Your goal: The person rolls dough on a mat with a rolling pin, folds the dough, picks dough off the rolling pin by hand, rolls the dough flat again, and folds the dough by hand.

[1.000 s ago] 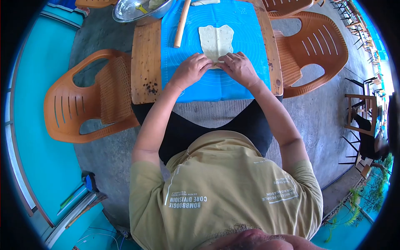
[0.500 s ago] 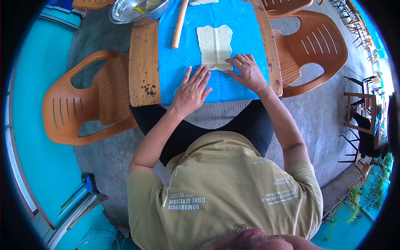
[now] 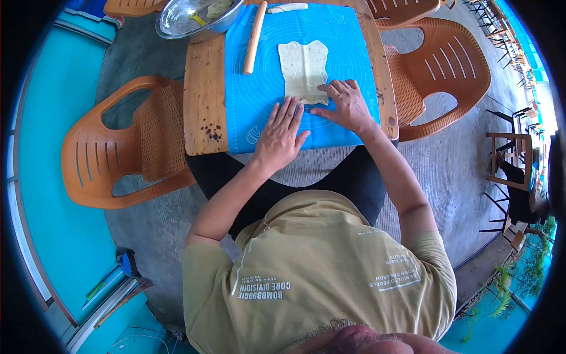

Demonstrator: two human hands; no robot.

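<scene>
A flat, roughly rectangular sheet of dough (image 3: pixel 304 68) with a crease down its middle lies on the blue mat (image 3: pixel 253 112). Its near edge looks slightly folded. My left hand (image 3: pixel 280 137) rests palm down at the near left corner, fingers stretched out and fingertips touching that edge. At the near right corner is my right hand (image 3: pixel 349 109), its fingers bent and its thumb stretched out apart from them. The index fingertip touches the dough's right side, while the thumb lies by the near edge.
A wooden rolling pin (image 3: pixel 254 38) lies left of the dough. Beyond it is a rolled dough piece (image 3: pixel 288 7). A metal bowl (image 3: pixel 217 26) holding a yellow-handled utensil stands at the table's far left. Orange chairs (image 3: pixel 121 141) flank the wooden table (image 3: pixel 203 100).
My left hand has shifted slightly right along the dough's near edge. My right thumb has moved left and nearer to me. The whole view has tilted a little.
</scene>
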